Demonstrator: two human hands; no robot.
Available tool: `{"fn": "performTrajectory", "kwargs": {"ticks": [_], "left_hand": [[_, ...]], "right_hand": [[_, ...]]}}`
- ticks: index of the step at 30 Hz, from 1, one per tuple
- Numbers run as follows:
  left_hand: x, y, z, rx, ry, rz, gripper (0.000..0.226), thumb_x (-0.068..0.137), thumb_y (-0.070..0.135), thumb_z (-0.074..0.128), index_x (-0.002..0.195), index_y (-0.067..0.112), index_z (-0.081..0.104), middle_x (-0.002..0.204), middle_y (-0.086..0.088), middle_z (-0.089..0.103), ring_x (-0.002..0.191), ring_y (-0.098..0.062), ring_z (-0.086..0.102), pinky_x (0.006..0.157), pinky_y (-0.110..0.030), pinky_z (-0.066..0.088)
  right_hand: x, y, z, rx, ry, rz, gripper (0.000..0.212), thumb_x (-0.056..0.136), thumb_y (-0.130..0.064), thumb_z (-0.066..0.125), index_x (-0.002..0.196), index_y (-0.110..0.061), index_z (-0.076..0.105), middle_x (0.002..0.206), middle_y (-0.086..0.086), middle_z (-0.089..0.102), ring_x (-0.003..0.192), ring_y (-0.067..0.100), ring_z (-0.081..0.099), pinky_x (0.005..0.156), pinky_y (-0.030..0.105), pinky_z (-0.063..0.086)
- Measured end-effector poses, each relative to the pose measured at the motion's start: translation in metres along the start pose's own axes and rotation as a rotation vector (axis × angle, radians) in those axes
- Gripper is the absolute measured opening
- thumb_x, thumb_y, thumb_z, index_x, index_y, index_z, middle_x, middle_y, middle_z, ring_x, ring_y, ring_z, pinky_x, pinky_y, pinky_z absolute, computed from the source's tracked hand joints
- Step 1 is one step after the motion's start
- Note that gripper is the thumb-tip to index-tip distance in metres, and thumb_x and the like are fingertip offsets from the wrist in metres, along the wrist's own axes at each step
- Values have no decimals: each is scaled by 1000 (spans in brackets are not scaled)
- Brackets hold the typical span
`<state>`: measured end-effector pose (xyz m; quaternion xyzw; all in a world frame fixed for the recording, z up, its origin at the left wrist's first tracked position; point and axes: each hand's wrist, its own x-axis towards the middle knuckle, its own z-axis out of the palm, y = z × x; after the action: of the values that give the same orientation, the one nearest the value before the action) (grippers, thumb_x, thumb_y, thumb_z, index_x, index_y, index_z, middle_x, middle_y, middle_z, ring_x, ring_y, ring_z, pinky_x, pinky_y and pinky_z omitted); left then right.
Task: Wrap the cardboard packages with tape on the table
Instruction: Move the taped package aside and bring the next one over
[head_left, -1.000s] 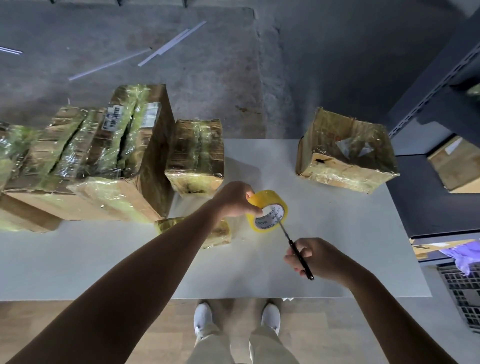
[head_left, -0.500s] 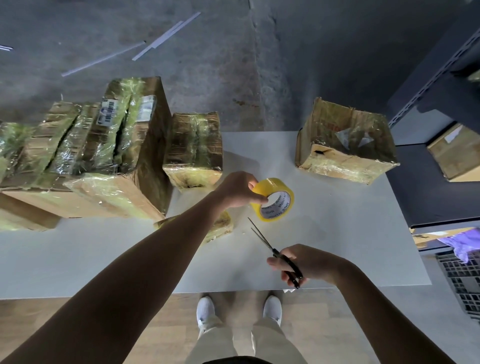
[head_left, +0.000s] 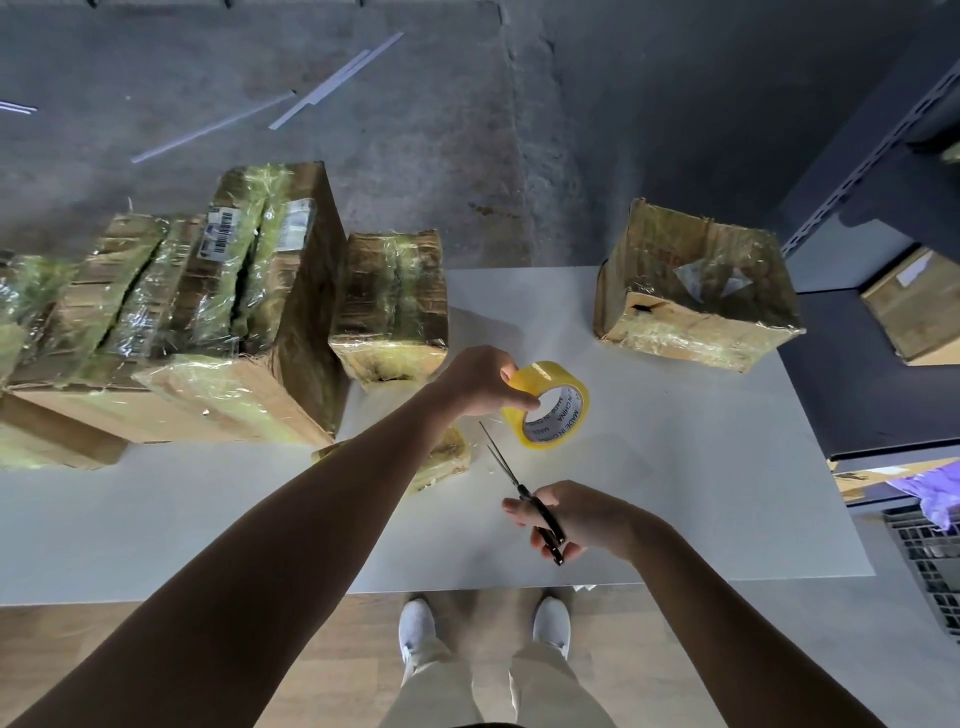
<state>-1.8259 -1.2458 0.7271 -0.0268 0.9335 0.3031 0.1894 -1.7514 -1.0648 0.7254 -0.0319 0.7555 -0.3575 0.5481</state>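
My left hand (head_left: 480, 382) grips a yellow tape roll (head_left: 551, 406) above the middle of the white table (head_left: 701, 467). A thin clear strip of tape seems to run from the roll down to a small flat wrapped package (head_left: 441, 460), half hidden under my left forearm. My right hand (head_left: 569, 519) holds black-handled scissors (head_left: 511, 478), blades slightly apart and pointing up-left toward that strip, just below the roll. A mid-sized wrapped package (head_left: 392, 306) stands behind my left hand. Another wrapped box (head_left: 691, 288) sits at the far right corner.
A pile of large taped cartons (head_left: 208, 312) fills the table's left side. A dark metal shelf (head_left: 883, 171) with a cardboard box (head_left: 914, 306) stands to the right. My white shoes (head_left: 418, 631) show below the table's near edge.
The scissors drew back from the roll toward me and swung to point up-left, with the blades now slightly apart. My left hand has kept the roll in about the same place.
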Motion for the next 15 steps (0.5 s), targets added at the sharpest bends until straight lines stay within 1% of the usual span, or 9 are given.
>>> {"fn": "performTrajectory", "kwargs": {"ticks": [2,3,6,7,11,15], "left_hand": [[1,-1,-1,4,-5,1,58,69,48,81,109,8,68,104,-5,69,94,-19,63,80,-31,50],[1,-1,-2,5,-8,2,57,69,48,81,108,8,68,102,-5,70,93,-19,63,81,-33,51],[2,-2,-5,-1,-16,6,54,69,48,81,104,8,69,100,-5,70,91,-20,64,84,-37,52],[2,-2,-5,-2,-19,9,54,69,47,81,104,9,69,99,-5,70,91,-20,64,85,-38,52],[2,-1,-8,1,-31,19,53,70,45,81,106,8,69,102,-5,70,94,-21,63,85,-35,51],[3,-1,-8,-4,-29,18,54,70,46,81,107,9,69,104,-5,69,96,-20,63,84,-34,51]], "right_hand": [[3,-3,0,-7,1,7,44,90,-56,54,101,-15,63,78,0,64,73,16,62,85,34,53],[5,-4,0,-4,3,9,44,90,-56,54,101,-14,63,78,0,64,73,16,61,85,33,53],[10,-5,-1,-12,16,4,40,89,-58,56,94,-19,63,76,0,64,70,14,62,82,31,54],[12,-5,-2,-26,23,7,41,88,-59,56,94,-19,64,76,0,65,69,13,62,80,30,54],[17,-9,-4,-56,44,30,52,87,-61,56,107,-13,65,79,-1,65,69,12,62,76,26,53],[20,-9,-6,12,8,11,42,88,-57,58,100,-17,66,75,-1,64,66,13,62,76,28,52]]}}
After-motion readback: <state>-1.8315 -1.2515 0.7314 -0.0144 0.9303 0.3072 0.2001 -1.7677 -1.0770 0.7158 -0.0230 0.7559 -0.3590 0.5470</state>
